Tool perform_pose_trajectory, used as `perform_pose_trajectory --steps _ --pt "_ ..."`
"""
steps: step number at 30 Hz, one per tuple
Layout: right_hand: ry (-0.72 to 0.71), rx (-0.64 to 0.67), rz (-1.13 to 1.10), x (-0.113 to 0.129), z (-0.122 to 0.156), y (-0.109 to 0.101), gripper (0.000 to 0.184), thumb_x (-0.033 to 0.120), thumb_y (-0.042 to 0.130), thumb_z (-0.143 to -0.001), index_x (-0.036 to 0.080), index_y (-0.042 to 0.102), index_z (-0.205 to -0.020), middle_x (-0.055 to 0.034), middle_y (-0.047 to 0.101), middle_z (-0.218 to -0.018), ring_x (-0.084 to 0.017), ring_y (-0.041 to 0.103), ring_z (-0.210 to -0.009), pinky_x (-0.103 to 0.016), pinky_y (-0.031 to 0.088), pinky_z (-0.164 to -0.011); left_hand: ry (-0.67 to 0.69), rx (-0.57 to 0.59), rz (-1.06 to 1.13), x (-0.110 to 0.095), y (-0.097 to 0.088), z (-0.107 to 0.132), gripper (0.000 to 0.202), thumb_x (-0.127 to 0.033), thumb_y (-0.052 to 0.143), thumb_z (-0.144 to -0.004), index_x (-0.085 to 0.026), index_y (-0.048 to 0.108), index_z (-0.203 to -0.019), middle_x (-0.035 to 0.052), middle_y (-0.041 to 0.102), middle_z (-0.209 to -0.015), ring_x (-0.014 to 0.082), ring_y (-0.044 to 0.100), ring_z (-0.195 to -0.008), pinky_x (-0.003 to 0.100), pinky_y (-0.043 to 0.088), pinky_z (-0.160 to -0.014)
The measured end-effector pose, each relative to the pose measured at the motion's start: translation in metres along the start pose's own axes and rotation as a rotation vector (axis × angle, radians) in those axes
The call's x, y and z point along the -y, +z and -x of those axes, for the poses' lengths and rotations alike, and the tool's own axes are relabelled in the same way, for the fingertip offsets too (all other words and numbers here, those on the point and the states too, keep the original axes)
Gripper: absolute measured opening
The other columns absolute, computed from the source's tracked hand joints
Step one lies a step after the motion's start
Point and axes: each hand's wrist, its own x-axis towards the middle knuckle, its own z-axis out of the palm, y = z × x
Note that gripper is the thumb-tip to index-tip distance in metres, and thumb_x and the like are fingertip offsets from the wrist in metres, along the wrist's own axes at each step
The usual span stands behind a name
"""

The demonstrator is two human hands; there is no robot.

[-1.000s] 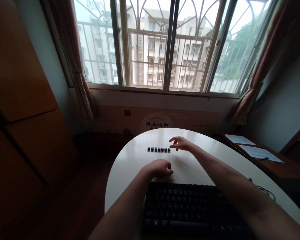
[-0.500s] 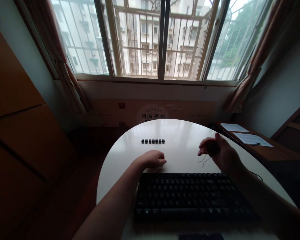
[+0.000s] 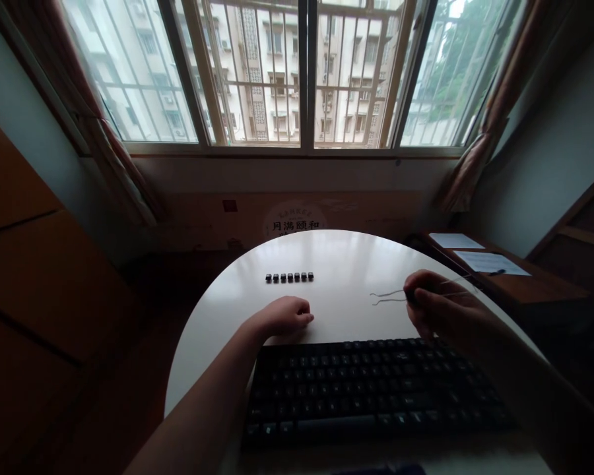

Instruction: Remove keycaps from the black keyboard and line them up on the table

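Observation:
My right hand (image 3: pixel 440 303) is closed around the black handle of a wire keycap puller (image 3: pixel 410 295), above the keyboard's far right part. Two thin wire prongs stick out of it to the left, and thin wires also show on its right side. On the white table just beyond the keyboard's far left edge rests my left hand (image 3: pixel 290 315), fingers curled in; whatever they hold, if anything, is hidden. The black keyboard (image 3: pixel 336 389) lies in front of me, its right part shadowed by my forearm. Several small black keycaps (image 3: pixel 290 278) stand in a neat row beyond my left hand.
The round white table (image 3: pixel 346 254) curves away on its far side. To the right is a brown wooden surface (image 3: pixel 549 287) with paper sheets (image 3: pixel 490 262) and a pen on it. A dark object (image 3: pixel 386 470) shows at the bottom edge. Curtained windows are ahead.
My right hand has turned and closed around the puller, whose prongs now point left instead of hanging down. My left hand keeps its place by the keyboard. The whole view has shifted slightly.

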Motion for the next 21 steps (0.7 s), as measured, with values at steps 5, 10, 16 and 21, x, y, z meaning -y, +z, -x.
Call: perform_pose_trajectory --steps 5,10,16,21 --pt "0.113 0.155 0.287 -0.016 0.006 0.013 0.028 0.034 0.067 -0.089 0.019 0.06 -0.111 -0.0009 0.061 -0.074 -0.011 0.058 -0.063 -0.018 0.048 -0.052 -0.025 0.014 -0.009 -0.006 -0.005 0.005 0.031 -0.046 0.049 -0.086 -0.02 0.067 -0.086 0.0052 0.068 -0.096 0.0205 0.059 -0.081 0.029 0.038 -0.064" --pt "-0.061 0.119 0.458 -0.042 -0.009 0.024 0.025 0.038 0.058 -0.094 0.019 0.061 -0.109 -0.0024 0.062 -0.08 -0.012 0.057 -0.067 -0.02 0.048 -0.057 -0.034 0.01 -0.021 -0.008 -0.007 0.005 0.031 -0.045 0.05 -0.086 -0.02 0.067 -0.084 0.0053 0.068 -0.093 0.0204 0.058 -0.078 0.029 0.037 -0.062" --pt "-0.312 0.196 0.724 -0.052 -0.013 0.031 0.024 0.02 0.052 -0.094 0.023 0.063 -0.115 -0.005 0.066 -0.095 -0.013 0.06 -0.077 -0.022 0.047 -0.068 -0.054 -0.009 -0.007 -0.01 -0.01 0.006 0.028 -0.043 0.05 -0.085 -0.02 0.066 -0.08 0.0042 0.068 -0.087 0.02 0.057 -0.075 0.03 0.036 -0.06" --pt "-0.463 0.25 0.845 -0.069 -0.02 0.028 0.028 0.019 0.049 -0.094 0.025 0.065 -0.116 -0.0055 0.065 -0.093 -0.011 0.058 -0.069 -0.022 0.044 -0.063 -0.086 -0.016 0.027 -0.011 -0.01 0.008 0.03 -0.045 0.05 -0.085 -0.021 0.068 -0.083 0.0046 0.068 -0.09 0.0215 0.058 -0.077 0.03 0.037 -0.061"
